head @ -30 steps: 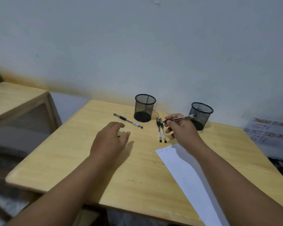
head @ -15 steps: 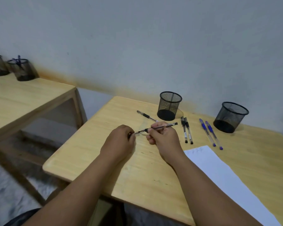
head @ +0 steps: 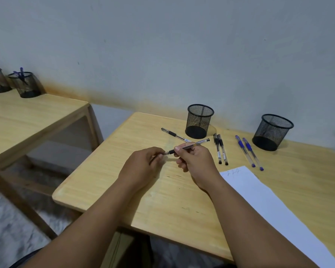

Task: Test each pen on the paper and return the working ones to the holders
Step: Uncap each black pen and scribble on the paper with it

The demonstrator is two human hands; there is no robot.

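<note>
I see the white paper [head: 275, 206] nearest, at my right. Above the table [head: 124, 182], my right hand [head: 195, 161] is clamped on a black pen [head: 190, 145]; my left hand [head: 143, 167] pinches its tip end. Beyond lie two black pens [head: 220, 151], two blue pens [head: 249, 151], another pen [head: 174, 134], then two mesh holders [head: 199, 120].

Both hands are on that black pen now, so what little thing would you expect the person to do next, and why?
Probably pull the cap off. The right hand grips the black pen by its barrel, and the left hand pinches its tip end, apparently on the cap. The paper lies just to the right, with a few test marks at its top, so uncapping would let this pen be tried there.
</note>
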